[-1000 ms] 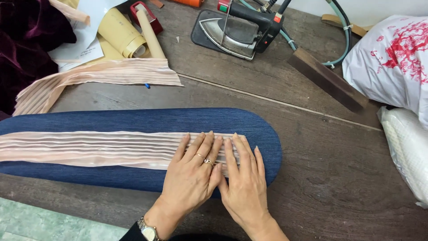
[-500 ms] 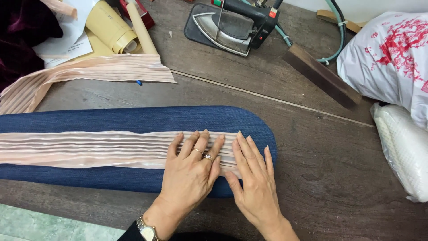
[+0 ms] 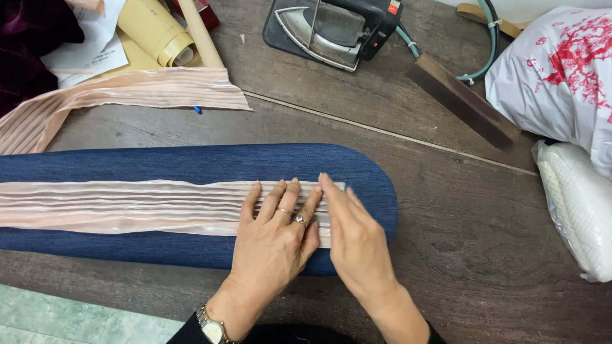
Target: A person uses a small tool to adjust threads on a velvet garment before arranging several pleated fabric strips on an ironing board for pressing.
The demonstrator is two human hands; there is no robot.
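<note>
At the far left, dark purple velvet (image 3: 29,54) is lying at the counter's (image 3: 446,255) edge, with white papers (image 3: 89,48) and a yellow roll (image 3: 156,32) just beside it. Below them a loose pleated strip (image 3: 121,92) is curving across the wood. Nearer you, the blue pad (image 3: 191,159) is stretching in from the left edge, and the peach ribbon (image 3: 115,207) is lying flat along its middle, its end reaching almost to the pad's rounded tip. Your left hand (image 3: 274,239) is pressing down on that end, fingers spread and flat, so the grip is open, pinning the ribbon and not clasping it; two rings are showing on the fingers and a watch (image 3: 210,328) on the wrist. Your right hand (image 3: 357,242) is lying just beside it, touching it, also flat and open, its fingertips resting on the ribbon's very end. Farther back, an iron (image 3: 335,28) is sitting on its dark mat. To its right a dark wooden block (image 3: 462,99) is lying slanted, with a green hose (image 3: 491,38) behind it. At the far right, a white cloth with red print (image 3: 561,76) is lying above a plastic-wrapped white bundle (image 3: 577,204).
</note>
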